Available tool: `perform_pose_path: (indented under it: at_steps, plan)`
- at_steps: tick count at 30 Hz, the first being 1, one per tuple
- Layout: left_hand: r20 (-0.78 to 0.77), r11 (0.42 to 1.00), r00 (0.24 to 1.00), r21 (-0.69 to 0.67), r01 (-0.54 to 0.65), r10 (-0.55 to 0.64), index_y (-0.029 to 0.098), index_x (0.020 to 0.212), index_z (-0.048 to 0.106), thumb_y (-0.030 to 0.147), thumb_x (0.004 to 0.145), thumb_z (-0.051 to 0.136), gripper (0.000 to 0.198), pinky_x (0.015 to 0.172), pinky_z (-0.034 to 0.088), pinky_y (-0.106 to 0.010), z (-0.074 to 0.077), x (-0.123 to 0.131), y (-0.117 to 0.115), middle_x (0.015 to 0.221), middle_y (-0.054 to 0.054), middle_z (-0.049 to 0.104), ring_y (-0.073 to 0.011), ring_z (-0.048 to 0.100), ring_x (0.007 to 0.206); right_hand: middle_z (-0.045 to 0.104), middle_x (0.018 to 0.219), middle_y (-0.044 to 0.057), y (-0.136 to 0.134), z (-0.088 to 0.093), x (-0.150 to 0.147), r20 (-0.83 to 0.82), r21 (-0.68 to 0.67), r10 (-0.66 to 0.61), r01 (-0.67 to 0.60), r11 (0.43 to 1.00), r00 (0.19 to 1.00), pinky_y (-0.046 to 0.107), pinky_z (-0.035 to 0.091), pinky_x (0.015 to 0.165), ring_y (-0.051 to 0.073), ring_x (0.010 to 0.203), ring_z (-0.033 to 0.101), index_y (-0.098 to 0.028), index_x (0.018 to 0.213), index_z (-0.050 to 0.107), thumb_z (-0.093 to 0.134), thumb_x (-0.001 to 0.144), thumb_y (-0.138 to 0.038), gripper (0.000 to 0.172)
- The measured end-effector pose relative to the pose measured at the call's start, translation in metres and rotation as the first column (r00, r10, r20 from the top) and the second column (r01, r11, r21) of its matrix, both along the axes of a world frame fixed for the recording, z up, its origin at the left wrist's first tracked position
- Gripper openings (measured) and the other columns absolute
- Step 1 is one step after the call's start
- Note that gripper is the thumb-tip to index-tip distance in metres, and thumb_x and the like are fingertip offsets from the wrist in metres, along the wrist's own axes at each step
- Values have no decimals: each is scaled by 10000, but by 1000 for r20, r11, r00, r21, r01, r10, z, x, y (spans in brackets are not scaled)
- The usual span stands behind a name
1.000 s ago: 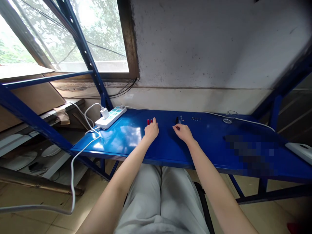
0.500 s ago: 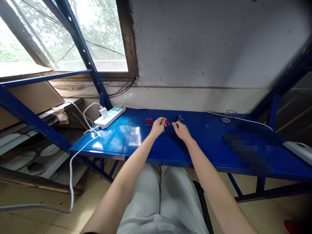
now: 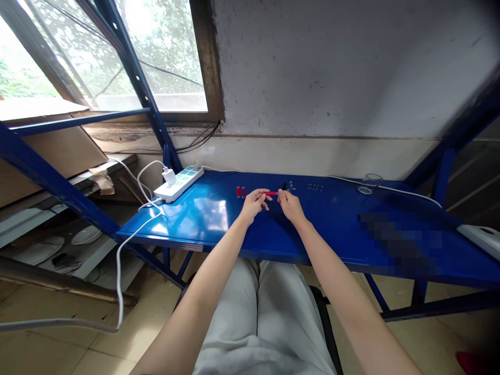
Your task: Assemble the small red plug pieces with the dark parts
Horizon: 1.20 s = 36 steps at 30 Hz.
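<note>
My left hand [image 3: 254,202] pinches a small red part [image 3: 270,193] and holds it level above the blue shelf [image 3: 203,219]. Facing it, my right hand [image 3: 289,204] has its fingers pinched at the red part's right end; what it holds there is too small to name. Two more red parts [image 3: 240,191] lie on the shelf just left of my left hand. A small black part [image 3: 284,186] and a clear one [image 3: 290,186] sit behind my right hand. A row of several tiny dark pieces [image 3: 314,186] lies further right.
A white power strip [image 3: 178,183] with a plugged charger and white cables sits at the shelf's back left. A glass cup [image 3: 369,183] stands at the back right. A white object [image 3: 479,238] rests at the far right. The wall and window lie behind; my legs are beneath the shelf.
My left hand left the red parts on the shelf, carrying one rightward. Both hands have come together at the middle, meeting at the red part.
</note>
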<state>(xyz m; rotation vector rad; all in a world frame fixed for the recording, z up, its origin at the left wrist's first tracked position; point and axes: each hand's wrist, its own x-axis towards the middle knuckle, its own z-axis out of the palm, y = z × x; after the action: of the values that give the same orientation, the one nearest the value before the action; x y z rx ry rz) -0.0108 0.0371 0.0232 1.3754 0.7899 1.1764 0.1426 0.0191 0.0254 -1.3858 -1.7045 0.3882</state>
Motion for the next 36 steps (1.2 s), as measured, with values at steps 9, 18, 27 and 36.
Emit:
perform_pose_path:
  at_steps: [9, 18, 27, 36]
  plan:
    - [2, 1000, 1000, -14, -15, 15, 127, 1052, 540, 254, 863, 490, 233, 404, 266, -159, 1, -1, 0, 850, -62, 635, -55, 563, 480, 501, 578, -10, 0, 0, -3, -90, -4, 69, -70, 998, 994, 238, 341, 524, 119, 502, 444, -211, 715, 495, 289, 870, -586, 455]
    - [49, 993, 993, -32, -109, 111, 124, 1025, 554, 272, 864, 495, 227, 394, 272, -162, 1, -3, 2, 817, -47, 633, -48, 553, 453, 557, 749, 6, 4, -3, 0, -203, 13, 129, -129, 992, 971, 237, 395, 562, 111, 568, 490, -211, 914, 503, 377, 857, -510, 330]
    - [20, 992, 992, -32, -124, 124, 120, 1005, 553, 285, 860, 507, 225, 382, 260, -163, 1, -2, 2, 777, -37, 626, -47, 545, 441, 581, 664, 13, 3, -2, 0, -55, -8, 139, -140, 990, 989, 252, 398, 599, 140, 600, 530, -202, 815, 552, 392, 862, -452, 301]
    - [-5, 960, 962, -57, -273, 273, 124, 914, 549, 317, 869, 479, 210, 377, 289, -168, -4, -4, 7, 738, -22, 614, -37, 507, 410, 632, 807, 65, 8, -3, 5, -126, 24, -11, 15, 1000, 992, 280, 432, 645, 158, 660, 557, -182, 871, 586, 432, 838, -424, 289]
